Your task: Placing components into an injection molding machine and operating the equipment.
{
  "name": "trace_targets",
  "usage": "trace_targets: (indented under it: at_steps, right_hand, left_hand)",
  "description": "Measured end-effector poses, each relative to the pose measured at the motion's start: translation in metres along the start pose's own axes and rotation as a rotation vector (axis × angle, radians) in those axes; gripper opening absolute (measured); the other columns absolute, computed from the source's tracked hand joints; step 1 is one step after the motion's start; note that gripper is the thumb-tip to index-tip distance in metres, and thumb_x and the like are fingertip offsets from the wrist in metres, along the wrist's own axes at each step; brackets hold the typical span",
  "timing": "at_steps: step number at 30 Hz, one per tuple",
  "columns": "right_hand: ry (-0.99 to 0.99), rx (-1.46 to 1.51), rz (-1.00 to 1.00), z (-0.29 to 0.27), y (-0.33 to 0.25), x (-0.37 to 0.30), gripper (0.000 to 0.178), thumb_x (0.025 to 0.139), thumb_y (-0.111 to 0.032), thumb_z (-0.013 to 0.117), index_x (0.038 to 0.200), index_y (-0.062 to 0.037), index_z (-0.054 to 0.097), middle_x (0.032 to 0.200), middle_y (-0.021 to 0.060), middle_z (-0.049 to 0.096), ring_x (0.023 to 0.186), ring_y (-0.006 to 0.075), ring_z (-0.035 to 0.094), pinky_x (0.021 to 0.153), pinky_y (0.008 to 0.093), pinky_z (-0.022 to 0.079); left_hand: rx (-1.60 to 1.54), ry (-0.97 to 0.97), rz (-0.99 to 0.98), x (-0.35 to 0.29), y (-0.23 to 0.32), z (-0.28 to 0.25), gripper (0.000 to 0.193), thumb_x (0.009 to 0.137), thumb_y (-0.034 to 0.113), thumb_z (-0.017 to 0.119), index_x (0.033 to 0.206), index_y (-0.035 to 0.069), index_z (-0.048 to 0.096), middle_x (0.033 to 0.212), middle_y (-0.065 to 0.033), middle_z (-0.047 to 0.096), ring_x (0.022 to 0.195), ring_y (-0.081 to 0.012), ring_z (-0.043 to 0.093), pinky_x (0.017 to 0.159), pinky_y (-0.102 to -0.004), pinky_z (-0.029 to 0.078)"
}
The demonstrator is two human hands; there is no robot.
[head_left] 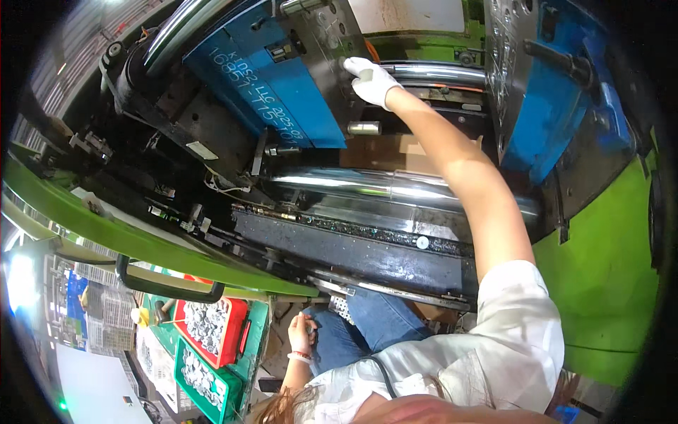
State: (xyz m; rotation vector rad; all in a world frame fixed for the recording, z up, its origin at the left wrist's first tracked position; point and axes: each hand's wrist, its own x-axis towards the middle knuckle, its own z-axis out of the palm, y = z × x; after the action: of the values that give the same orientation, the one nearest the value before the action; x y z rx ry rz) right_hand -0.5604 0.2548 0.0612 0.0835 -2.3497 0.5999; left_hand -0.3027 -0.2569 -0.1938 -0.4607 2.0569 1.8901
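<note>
My right hand (371, 83), in a white glove, reaches far into the machine between two mould halves. Its fingers are bent together at the metal face of the left mould half (321, 46), which has a blue side with handwriting on it. Whatever those fingertips hold, if anything, is hidden. Opposite stands the right mould half (505, 49), also metal and blue, apart from the hand. Low by my jeans, my left hand (302, 332) is bare, with its fingers curled in; a small greyish thing seems to be in it, too unclear to name.
Polished guide bars (339, 180) cross the machine below my right arm. A green door with a black handle (169, 283) runs along the left. Beyond it, a red crate (236, 328) and a green crate (229, 396) hold many grey parts on a green table.
</note>
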Motion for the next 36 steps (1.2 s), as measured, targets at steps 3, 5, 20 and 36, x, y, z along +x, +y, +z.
trace_targets:
  at_steps: [3, 5, 20, 36]
  right_hand:
    - [0.02, 0.036, 0.006, 0.012, 0.009, -0.005, 0.052, 0.08, -0.011, 0.042, 0.131, -0.0084, 0.046, 0.139, 0.016, 0.041, 0.127, 0.0334, 0.04, 0.107, 0.0365, 0.032]
    - [-0.051, 0.024, 0.117, 0.008, 0.001, -0.004, 0.055, 0.08, -0.009, 0.04, 0.135, -0.0134, 0.042, 0.142, 0.0145, 0.036, 0.129, 0.0343, 0.037, 0.108, 0.0376, 0.03]
    - [-0.553, 0.587, -0.511, -0.056, -0.233, -0.161, 0.019, 0.082, -0.024, 0.062, 0.094, -0.0098, 0.064, 0.099, 0.0082, 0.059, 0.095, 0.0294, 0.056, 0.084, 0.0381, 0.045]
    - [-0.535, 0.834, -0.068, -0.055, -0.23, -0.153, 0.022, 0.083, -0.019, 0.068, 0.096, -0.0024, 0.06, 0.085, 0.0027, 0.064, 0.079, 0.008, 0.06, 0.072, 0.0242, 0.049]
  left_hand:
    - [-0.019, -0.033, -0.028, -0.004, -0.004, -0.002, 0.03, 0.097, 0.034, 0.045, 0.089, 0.006, 0.054, 0.06, -0.0043, 0.056, 0.034, -0.0078, 0.035, 0.031, -0.0206, 0.024]
    - [-0.001, -0.046, -0.035, -0.005, -0.003, 0.004, 0.03, 0.096, 0.034, 0.046, 0.089, 0.006, 0.054, 0.06, -0.0049, 0.056, 0.034, -0.0082, 0.034, 0.031, -0.0209, 0.023]
    - [-0.421, -0.411, 0.371, -0.079, 0.244, 0.134, 0.098, 0.077, 0.081, 0.012, 0.142, 0.009, 0.026, 0.082, -0.0099, 0.062, 0.047, -0.011, 0.051, 0.033, -0.0182, 0.031]
    - [-0.107, -0.257, 0.642, -0.083, 0.241, 0.122, 0.038, 0.1, 0.039, 0.036, 0.109, 0.005, 0.049, 0.066, -0.0027, 0.056, 0.042, -0.0041, 0.036, 0.038, -0.0175, 0.027]
